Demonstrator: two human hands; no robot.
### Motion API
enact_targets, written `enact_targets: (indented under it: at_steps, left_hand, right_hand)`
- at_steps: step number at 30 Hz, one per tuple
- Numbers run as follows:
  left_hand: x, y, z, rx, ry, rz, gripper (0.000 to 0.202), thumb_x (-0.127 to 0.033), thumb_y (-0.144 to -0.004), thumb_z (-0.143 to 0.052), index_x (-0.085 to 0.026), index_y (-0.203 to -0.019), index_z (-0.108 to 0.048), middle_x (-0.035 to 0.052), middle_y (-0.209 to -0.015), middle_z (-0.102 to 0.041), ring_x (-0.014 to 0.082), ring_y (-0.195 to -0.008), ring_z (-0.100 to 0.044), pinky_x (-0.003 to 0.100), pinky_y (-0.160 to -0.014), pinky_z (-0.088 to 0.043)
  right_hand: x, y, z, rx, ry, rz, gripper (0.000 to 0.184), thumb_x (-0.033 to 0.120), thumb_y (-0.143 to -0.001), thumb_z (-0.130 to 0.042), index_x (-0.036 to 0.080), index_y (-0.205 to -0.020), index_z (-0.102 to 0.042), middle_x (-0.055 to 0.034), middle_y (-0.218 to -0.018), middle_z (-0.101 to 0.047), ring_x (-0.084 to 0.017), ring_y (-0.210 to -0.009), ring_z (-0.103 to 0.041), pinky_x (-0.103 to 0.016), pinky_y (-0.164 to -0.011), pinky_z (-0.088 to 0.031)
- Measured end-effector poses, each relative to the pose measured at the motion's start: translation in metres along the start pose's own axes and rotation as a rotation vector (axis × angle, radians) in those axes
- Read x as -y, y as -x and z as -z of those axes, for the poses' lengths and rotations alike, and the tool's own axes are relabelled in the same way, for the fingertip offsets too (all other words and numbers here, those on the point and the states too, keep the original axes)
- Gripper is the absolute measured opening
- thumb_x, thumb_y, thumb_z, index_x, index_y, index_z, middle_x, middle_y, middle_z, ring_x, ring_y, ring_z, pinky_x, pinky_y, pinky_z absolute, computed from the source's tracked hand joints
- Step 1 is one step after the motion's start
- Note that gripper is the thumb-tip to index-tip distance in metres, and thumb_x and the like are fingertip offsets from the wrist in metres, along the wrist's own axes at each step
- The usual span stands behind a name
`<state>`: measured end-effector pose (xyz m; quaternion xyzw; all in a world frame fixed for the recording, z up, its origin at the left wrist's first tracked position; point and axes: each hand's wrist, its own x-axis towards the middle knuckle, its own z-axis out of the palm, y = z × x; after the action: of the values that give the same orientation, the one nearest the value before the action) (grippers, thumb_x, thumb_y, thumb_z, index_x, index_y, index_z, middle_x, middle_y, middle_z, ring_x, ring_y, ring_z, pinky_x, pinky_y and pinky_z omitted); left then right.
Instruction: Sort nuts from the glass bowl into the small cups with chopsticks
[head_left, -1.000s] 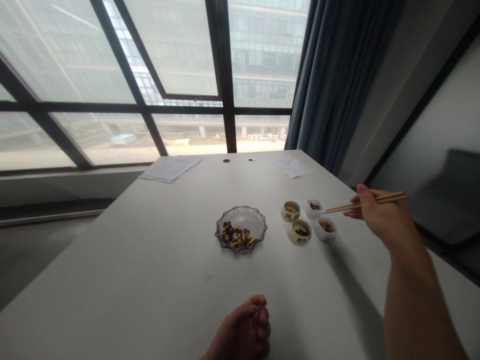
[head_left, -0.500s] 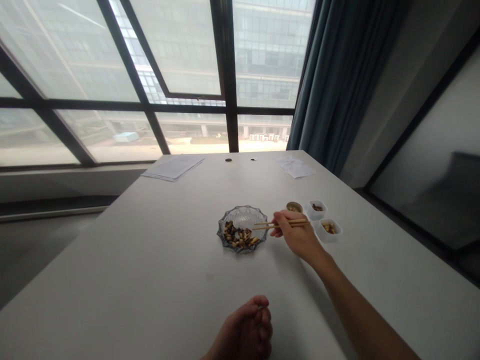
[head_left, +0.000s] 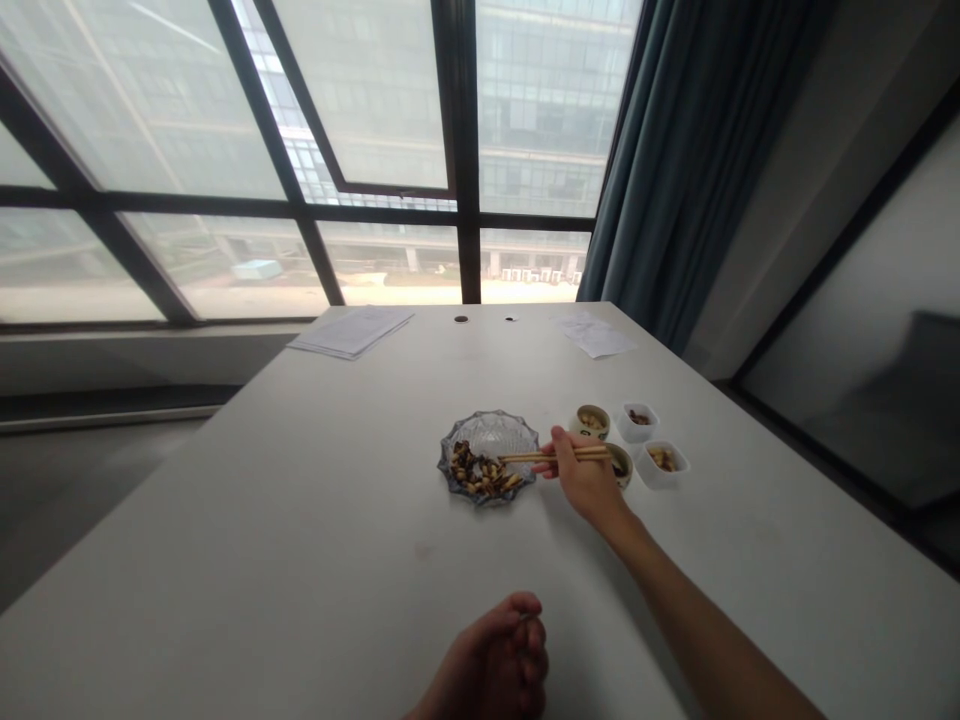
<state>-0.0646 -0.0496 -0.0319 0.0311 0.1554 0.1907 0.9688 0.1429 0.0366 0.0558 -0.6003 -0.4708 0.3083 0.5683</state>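
Observation:
My right hand (head_left: 589,478) is closed round a pair of wooden chopsticks (head_left: 556,456), which point left. Their tips lie close together over the scalloped glass dish (head_left: 495,427), at the upper edge of a mix of dark and pale yellowish pieces (head_left: 480,474). Whether the tips touch a piece is too small to tell. Partly behind my right hand stands a small round cup (head_left: 620,463) with dark contents. My left hand (head_left: 496,655) rests near the front of the table, its fingers loosely curled together and nothing visible in them.
Another round cup (head_left: 592,418) with pale pieces stands behind my right hand. To the right are a plastic tub (head_left: 637,433) of dark bits and a plastic tub (head_left: 664,478) of yellowish pieces. Papers (head_left: 351,332) and more sheets (head_left: 594,335) lie at the white table's (head_left: 300,500) far end.
My right hand has shifted slightly left and down, and the chopstick tips have come closer together, farther left over the pieces. The cup behind the hand now shows. My left hand stays put.

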Motion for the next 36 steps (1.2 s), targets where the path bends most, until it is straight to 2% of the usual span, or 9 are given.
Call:
enact_targets:
  at_steps: [4,7,12,16,19,24,31,34,36]
  left_hand:
    - [-0.001,0.0,0.001,0.013,0.011,0.006,0.012,-0.02,-0.086,-0.071,-0.02,-0.098,-0.069,-0.0002,-0.083,-0.071,0.0113,-0.068,-0.066,0.023,-0.061,-0.038]
    - [-0.001,0.0,0.002,0.009,0.022,0.015,0.014,-0.019,-0.085,-0.072,-0.019,-0.098,-0.068,-0.0001,-0.083,-0.071,0.0116,-0.069,-0.066,0.023,-0.062,-0.038]
    - [0.001,0.0,0.002,-0.001,0.006,-0.004,0.014,-0.019,-0.084,-0.072,-0.019,-0.098,-0.067,-0.001,-0.08,-0.069,0.0107,-0.066,-0.064,0.022,-0.06,-0.036]
    - [0.001,0.001,0.001,-0.013,-0.008,-0.019,0.015,-0.02,-0.085,-0.071,-0.02,-0.1,-0.066,-0.001,-0.082,-0.067,0.0102,-0.068,-0.062,0.023,-0.061,-0.035]
    - [0.0,0.001,0.001,-0.008,-0.007,-0.012,0.016,-0.021,-0.085,-0.071,-0.02,-0.099,-0.065,-0.0015,-0.081,-0.066,0.0101,-0.067,-0.062,0.023,-0.061,-0.034]
    - [-0.001,0.0,0.002,0.001,0.016,0.0,0.016,-0.02,-0.083,-0.073,-0.02,-0.097,-0.066,-0.002,-0.079,-0.067,0.0103,-0.068,-0.063,0.022,-0.06,-0.034]
    - [-0.001,-0.001,0.002,0.004,0.006,-0.006,0.015,-0.02,-0.083,-0.075,-0.019,-0.096,-0.067,-0.0017,-0.077,-0.067,0.0106,-0.065,-0.063,0.022,-0.058,-0.033]
    - [-0.001,0.0,0.001,-0.002,0.015,0.002,0.015,-0.02,-0.083,-0.075,-0.019,-0.096,-0.067,-0.0017,-0.077,-0.068,0.0112,-0.067,-0.064,0.022,-0.059,-0.034]
    - [-0.001,0.001,0.001,-0.001,0.023,0.008,0.015,-0.02,-0.083,-0.075,-0.019,-0.096,-0.067,-0.0014,-0.079,-0.068,0.0115,-0.068,-0.064,0.023,-0.06,-0.034]
  right_hand:
    - [0.01,-0.002,0.006,-0.057,-0.001,0.023,0.055,0.07,-0.089,-0.058,0.019,-0.072,-0.068,-0.0089,-0.067,-0.075,-0.023,-0.057,-0.074,-0.03,-0.053,-0.062]
    - [0.027,-0.006,0.023,-0.155,-0.034,0.064,0.058,0.071,-0.088,-0.058,0.016,-0.073,-0.069,-0.0101,-0.065,-0.075,-0.023,-0.056,-0.075,-0.029,-0.052,-0.062]
    - [0.049,-0.023,0.085,-0.436,-0.104,0.196,0.059,0.069,-0.086,-0.064,0.012,-0.074,-0.07,-0.0115,-0.063,-0.073,-0.023,-0.057,-0.075,-0.027,-0.054,-0.063]
    - [0.039,-0.04,0.137,-0.688,-0.11,0.214,0.058,0.067,-0.088,-0.063,0.012,-0.07,-0.066,-0.0084,-0.057,-0.069,-0.022,-0.053,-0.074,-0.023,-0.051,-0.062]
    - [0.028,-0.048,0.156,-0.768,-0.063,0.132,0.055,0.062,-0.092,-0.06,0.013,-0.067,-0.063,-0.0069,-0.054,-0.067,-0.019,-0.049,-0.072,-0.02,-0.046,-0.059]
    - [0.024,-0.049,0.155,-0.773,0.02,0.086,0.048,0.054,-0.092,-0.064,0.014,-0.065,-0.062,-0.005,-0.05,-0.065,-0.018,-0.045,-0.07,-0.018,-0.042,-0.056]
    - [0.028,-0.045,0.146,-0.703,0.012,0.173,0.051,0.061,-0.087,-0.066,0.013,-0.071,-0.064,-0.0063,-0.054,-0.067,-0.021,-0.048,-0.072,-0.021,-0.043,-0.057]
    - [0.038,-0.038,0.131,-0.6,-0.062,0.187,0.055,0.066,-0.087,-0.064,0.013,-0.075,-0.066,-0.0081,-0.058,-0.07,-0.021,-0.052,-0.073,-0.024,-0.048,-0.06]
    - [0.046,-0.032,0.115,-0.468,-0.103,0.181,0.057,0.069,-0.087,-0.063,0.013,-0.077,-0.067,-0.0097,-0.061,-0.072,-0.022,-0.054,-0.074,-0.025,-0.051,-0.061]
